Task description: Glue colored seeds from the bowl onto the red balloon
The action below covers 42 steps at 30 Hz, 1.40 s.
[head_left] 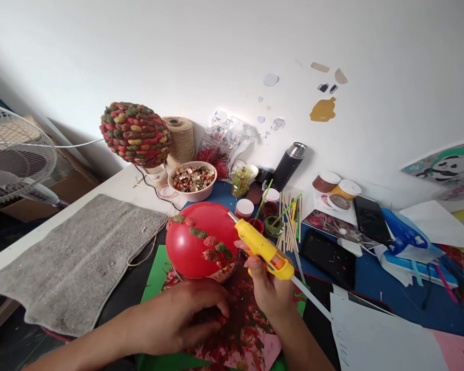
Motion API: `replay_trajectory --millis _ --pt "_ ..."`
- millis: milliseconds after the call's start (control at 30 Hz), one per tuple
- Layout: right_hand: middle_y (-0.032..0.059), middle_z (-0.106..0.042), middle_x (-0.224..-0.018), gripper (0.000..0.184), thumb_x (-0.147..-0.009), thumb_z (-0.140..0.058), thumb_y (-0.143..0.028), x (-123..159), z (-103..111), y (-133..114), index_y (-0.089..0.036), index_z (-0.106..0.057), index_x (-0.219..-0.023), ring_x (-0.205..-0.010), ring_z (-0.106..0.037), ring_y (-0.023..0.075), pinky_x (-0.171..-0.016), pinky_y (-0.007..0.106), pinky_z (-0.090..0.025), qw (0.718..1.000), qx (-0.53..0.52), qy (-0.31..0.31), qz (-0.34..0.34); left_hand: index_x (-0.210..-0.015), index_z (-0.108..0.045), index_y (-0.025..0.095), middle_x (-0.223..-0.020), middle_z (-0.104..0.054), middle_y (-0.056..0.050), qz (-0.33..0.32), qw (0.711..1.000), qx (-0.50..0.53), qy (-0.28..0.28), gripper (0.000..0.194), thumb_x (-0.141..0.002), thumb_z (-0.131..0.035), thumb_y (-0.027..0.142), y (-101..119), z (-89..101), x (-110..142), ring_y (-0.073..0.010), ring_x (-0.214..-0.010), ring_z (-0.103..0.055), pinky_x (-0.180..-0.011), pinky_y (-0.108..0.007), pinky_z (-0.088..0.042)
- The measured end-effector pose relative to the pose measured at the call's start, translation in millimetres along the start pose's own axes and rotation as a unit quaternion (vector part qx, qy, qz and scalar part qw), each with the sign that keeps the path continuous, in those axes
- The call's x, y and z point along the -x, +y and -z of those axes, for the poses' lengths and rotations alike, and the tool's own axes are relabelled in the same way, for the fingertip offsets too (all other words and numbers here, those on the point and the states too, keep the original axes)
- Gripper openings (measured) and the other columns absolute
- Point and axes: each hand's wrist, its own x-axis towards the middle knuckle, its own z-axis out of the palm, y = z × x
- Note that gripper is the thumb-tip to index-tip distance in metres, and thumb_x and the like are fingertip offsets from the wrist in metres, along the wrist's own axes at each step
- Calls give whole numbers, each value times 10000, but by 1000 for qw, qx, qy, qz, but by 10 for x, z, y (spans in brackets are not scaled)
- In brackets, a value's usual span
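Note:
My right hand (pixel 272 291) grips a yellow glue gun (pixel 257 242) by its handle, the nozzle up beside the red balloon (pixel 193 232). A white glue stick (pixel 311 298) trails from the gun's back end. Small red, green and brown painted pieces (pixel 211 241) run in a curved row across the balloon, which rests on a low round support that is mostly hidden. In front of it my left hand (pixel 185 314) is closed, thumb and fingertips together low over the paint-stained sheet (pixel 239 335). Whatever those fingers hold is hidden.
A bowl of shell-like pieces (pixel 193 181), a twine spool (pixel 181 141) and a piece-covered ball (pixel 135 135) stand at the back left. Paint jars (pixel 274 226), wooden sticks (pixel 289 226) and a black flask (pixel 288 167) are behind the balloon. A grey cloth (pixel 81 263) lies left.

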Motion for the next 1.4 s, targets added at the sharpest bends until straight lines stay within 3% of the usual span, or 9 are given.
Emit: replay_trajectory --millis 200,400,633,900,1200,1400 --pt "97 -859 -880 445 -1238 -566 -574 -36 -22 -21 -278 -829 -1035 -806 -853 297 -819 423 -740 999 -34 -28 15 -1222 -764 254 -1217 -873 -108 -29 999 -1 13 148 -1093 -691 245 -87 194 -98 -269 -1072 -836 -947 -355 -648" --pt "92 -879 -982 370 -1226 -618 -551 -35 -27 4 -270 -854 -1171 -888 -874 297 -819 398 -725 998 -58 -20 -2 -1211 -767 231 -1217 -871 -114 -46 998 -6 38 137 -1092 -701 248 -232 372 -315 -267 -1083 -826 -975 -373 -651" --pt "82 -934 -987 380 -1220 -651 -550 -52 -16 33 -266 -890 -1141 -646 -811 224 -638 329 -686 995 -80 40 -36 -1250 -771 228 -1235 -864 -120 -67 997 15 37 192 -1065 -723 216 -279 368 -474 -261 -1076 -816 -966 -374 -643" --pt "73 -903 -949 390 -1228 -642 -540 -49 -22 -20 -265 -873 -1076 -876 -894 268 -786 347 -718 997 -74 27 -5 -1191 -811 229 -1222 -854 -113 -85 995 47 9 124 -1079 -761 249 -198 406 -443 -266 -1129 -793 -1008 -385 -633" --pt "74 -897 -878 349 -1210 -688 -516 -40 -46 -27 -262 -870 -1054 -778 -888 262 -725 341 -710 994 -91 49 -17 -1191 -840 229 -1135 -831 -93 -41 993 106 -38 171 -1061 -787 326 -254 393 -396 -205 -915 -761 -794 -294 -632" --pt "74 -899 -882 333 -1181 -740 -528 -40 -56 -67 -256 -888 -1059 -789 -876 253 -713 317 -695 992 -107 58 -45 -1174 -840 220 -1113 -821 -102 -37 991 123 -49 185 -1057 -786 353 -268 374 -367 -214 -921 -744 -809 -303 -624"
